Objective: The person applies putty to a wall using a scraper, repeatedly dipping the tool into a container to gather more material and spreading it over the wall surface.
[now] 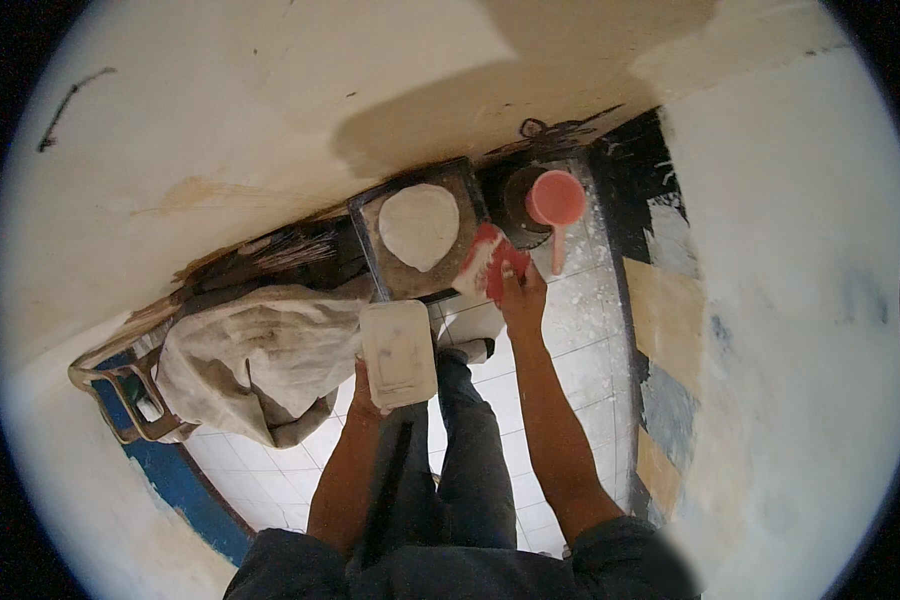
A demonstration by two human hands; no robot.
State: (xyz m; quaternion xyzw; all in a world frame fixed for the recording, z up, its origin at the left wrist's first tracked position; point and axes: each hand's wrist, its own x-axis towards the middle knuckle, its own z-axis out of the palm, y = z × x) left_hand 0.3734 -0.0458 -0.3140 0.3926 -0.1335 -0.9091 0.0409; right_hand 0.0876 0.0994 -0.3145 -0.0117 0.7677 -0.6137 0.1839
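My left hand [368, 393] grips the lower left edge of a cream rectangular slab with rounded corners [398, 355], perhaps a lid or a shallow box. Its face carries faint grey smudges. In my right hand [523, 295] is a red scraper [485, 262], flat and smeared with white paste, its handle end covered by my fingers. Just beyond both hands, a rounded mound of whitish paste [419, 225] rests on a square dark-edged tray [376, 215]. The scraper is close to the tray's right edge; whether they touch I cannot tell.
Right of the tray, a pink dipper [556, 198] lies over a dark round container [520, 205]. A beige cloth [260, 350] drapes over something with a curved frame [120, 400] at left. White spatters mark the tiled floor [580, 350]. Walls rise ahead and at right.
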